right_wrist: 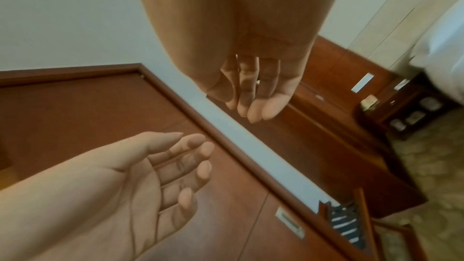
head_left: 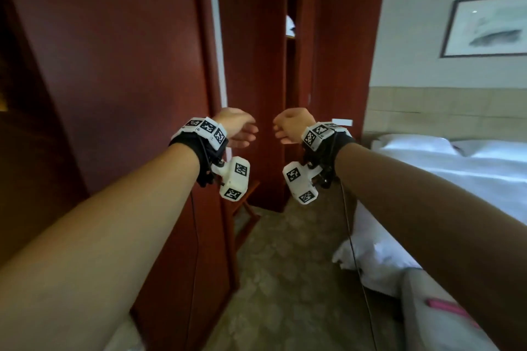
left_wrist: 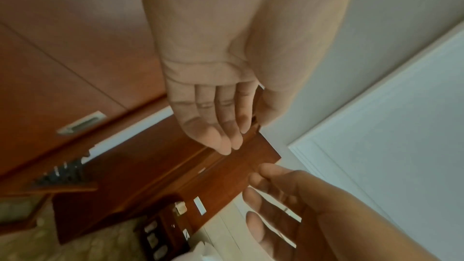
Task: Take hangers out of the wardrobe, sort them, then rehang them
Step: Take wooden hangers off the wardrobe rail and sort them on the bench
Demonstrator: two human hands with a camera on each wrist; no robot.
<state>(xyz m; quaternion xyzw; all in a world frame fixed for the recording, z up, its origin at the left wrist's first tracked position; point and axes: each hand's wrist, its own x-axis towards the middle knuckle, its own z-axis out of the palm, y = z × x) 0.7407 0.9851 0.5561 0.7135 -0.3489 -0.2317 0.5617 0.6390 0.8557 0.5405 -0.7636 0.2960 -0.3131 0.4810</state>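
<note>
Both my arms reach forward at chest height toward the reddish-brown wardrobe point(head_left: 253, 65). My left hand point(head_left: 239, 129) hangs with relaxed, nearly straight fingers point(left_wrist: 220, 126) and holds nothing. My right hand point(head_left: 288, 128) faces it a short way apart, its fingers point(right_wrist: 253, 96) loosely bent and empty. The wardrobe's door point(head_left: 345, 51) stands open beyond my right hand, showing a narrow dark gap with a shelf point(head_left: 291, 35). No hanger shows in any view.
A large wooden door point(head_left: 114, 65) fills the left. A bed point(head_left: 456, 168) with white linen lies at the right, under a framed picture point(head_left: 487, 25). A folding luggage rack point(head_left: 245, 208) stands low by the wardrobe. Patterned carpet point(head_left: 285, 279) runs between.
</note>
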